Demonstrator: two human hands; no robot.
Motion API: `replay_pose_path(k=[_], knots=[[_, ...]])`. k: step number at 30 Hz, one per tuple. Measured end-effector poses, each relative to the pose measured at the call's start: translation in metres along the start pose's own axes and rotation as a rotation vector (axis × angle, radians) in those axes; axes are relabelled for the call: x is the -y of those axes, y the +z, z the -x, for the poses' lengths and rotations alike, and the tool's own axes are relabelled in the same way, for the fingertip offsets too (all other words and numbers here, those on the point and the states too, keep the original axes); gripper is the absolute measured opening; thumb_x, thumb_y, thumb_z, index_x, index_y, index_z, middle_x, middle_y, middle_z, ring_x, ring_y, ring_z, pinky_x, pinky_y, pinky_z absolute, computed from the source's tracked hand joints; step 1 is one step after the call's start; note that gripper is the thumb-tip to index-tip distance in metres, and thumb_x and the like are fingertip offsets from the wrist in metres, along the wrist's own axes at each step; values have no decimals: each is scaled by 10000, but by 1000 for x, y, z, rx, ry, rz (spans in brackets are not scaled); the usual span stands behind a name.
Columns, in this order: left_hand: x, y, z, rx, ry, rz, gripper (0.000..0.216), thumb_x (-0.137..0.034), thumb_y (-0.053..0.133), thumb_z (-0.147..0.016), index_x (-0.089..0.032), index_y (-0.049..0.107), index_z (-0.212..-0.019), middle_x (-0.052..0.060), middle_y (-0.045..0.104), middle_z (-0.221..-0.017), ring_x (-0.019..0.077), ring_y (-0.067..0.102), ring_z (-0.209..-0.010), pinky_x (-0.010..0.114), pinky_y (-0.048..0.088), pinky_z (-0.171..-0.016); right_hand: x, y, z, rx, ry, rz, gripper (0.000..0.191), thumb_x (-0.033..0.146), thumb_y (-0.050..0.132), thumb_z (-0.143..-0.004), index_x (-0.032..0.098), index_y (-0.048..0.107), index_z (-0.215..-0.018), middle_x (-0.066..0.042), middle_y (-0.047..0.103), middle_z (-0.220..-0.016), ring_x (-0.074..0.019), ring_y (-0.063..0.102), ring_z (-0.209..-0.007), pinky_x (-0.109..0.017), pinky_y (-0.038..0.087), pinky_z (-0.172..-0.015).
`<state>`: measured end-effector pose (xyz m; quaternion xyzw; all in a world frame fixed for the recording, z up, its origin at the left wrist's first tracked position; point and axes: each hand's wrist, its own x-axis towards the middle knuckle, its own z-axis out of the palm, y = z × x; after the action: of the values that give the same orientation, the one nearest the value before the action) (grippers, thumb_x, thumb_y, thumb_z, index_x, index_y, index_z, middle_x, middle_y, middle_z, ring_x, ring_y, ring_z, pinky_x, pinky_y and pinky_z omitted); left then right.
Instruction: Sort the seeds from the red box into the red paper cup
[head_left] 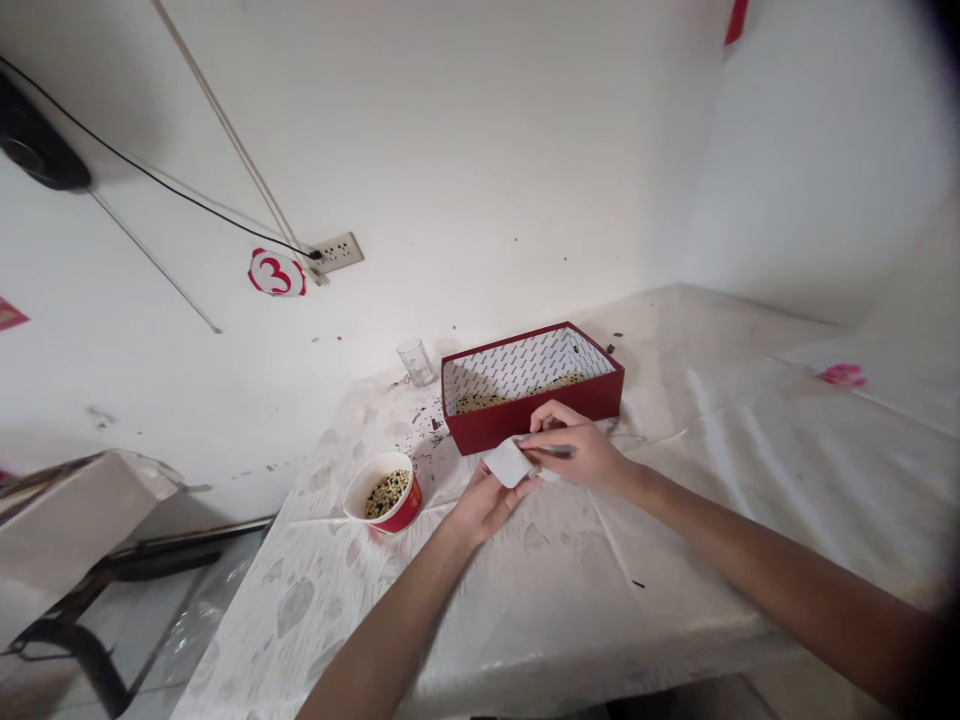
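A small white square piece (510, 462) with rounded corners rests in my left hand (481, 505), the fingers closed around its lower edge. My right hand (576, 448) comes in from the right and pinches a slim grey tool (553, 451), perhaps tweezers or a pen, with its tip at the white piece. Directly behind both hands stands a dark red open box (499, 430) with a patterned white lining and mixed pale and dark beads or grains (480, 402) inside. To the left, a red and white paper bowl (405, 512) contains similar beads or grains (388, 492).
A clear glass (415, 362) stands by the wall, left of the box. Dark bits (424, 432) lie scattered between bowl and box. A plastic-covered table (547, 590) spans the foreground. On the wall is a power outlet (337, 253) with a black cord (172, 192).
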<state>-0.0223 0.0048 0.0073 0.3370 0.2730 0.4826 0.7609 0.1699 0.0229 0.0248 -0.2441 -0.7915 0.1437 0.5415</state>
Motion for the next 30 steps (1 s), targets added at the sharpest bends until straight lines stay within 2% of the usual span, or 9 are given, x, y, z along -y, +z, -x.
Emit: replay_pose_path(k=[3, 6, 10, 14, 18, 21, 25, 30], knots=[[0, -2, -1, -1, -15, -2, 305, -184, 863, -665, -156, 728, -938, 45, 741, -906, 160, 668, -850, 363, 548, -908, 3, 2, 2, 29, -21, 16, 192, 233, 679, -894, 289, 762, -1057, -55, 570, -1030, -161, 589, -886, -307, 533, -708], [0, -3, -2, -24, 7, -35, 354, -210, 892, -615, -150, 732, -924, 49, 746, -899, 152, 671, -811, 286, 548, -822, 9, 3, 3, 59, -56, 38, 220, 202, 672, -889, 281, 754, -1077, -57, 570, -1022, -159, 588, -888, -303, 530, -719], [-1, -5, -2, -36, 48, -105, 362, -228, 892, -613, -144, 735, -928, 42, 740, -850, 117, 651, -708, 214, 513, -697, 13, 5, 3, 7, -181, 122, 251, 158, 656, -885, 257, 740, -1100, -51, 576, -932, -154, 574, -836, -298, 503, -695], [-2, -8, -1, -35, 81, -130, 369, -208, 857, -655, -171, 722, -996, 55, 747, -938, 156, 679, -802, 260, 516, -786, 11, 5, 3, -19, -228, 255, 213, 164, 648, -889, 247, 742, -1060, -54, 587, -910, -160, 555, -815, -313, 484, -701], [-3, -6, -2, 61, 90, -128, 380, -224, 827, -676, -183, 715, -1037, 87, 741, -1038, 241, 675, -1010, 355, 499, -935, 6, 4, 3, 8, -197, 348, 157, 203, 643, -902, 266, 749, -998, -49, 588, -898, -166, 545, -796, -327, 470, -709], [-3, -4, -3, 81, 108, -144, 357, -209, 805, -685, -180, 720, -1030, 99, 737, -1066, 271, 658, -1078, 395, 483, -982, 4, 3, 3, 17, -161, 372, 139, 224, 637, -914, 273, 750, -978, -42, 576, -877, -162, 532, -768, -330, 452, -703], [-4, -7, -5, 40, 126, -178, 325, -188, 815, -672, -170, 725, -984, 99, 747, -1026, 272, 670, -1056, 397, 501, -968, 3, 3, 3, 43, -151, 359, 146, 236, 633, -922, 273, 744, -1009, -41, 583, -897, -159, 541, -778, -325, 450, -710], [-3, -13, -7, -39, 78, -219, 359, -222, 872, -616, -154, 711, -929, 86, 750, -910, 258, 708, -920, 382, 565, -861, 3, 6, 4, 62, -153, 312, 163, 227, 628, -922, 255, 741, -1036, -48, 601, -924, -158, 569, -814, -320, 462, -731]])
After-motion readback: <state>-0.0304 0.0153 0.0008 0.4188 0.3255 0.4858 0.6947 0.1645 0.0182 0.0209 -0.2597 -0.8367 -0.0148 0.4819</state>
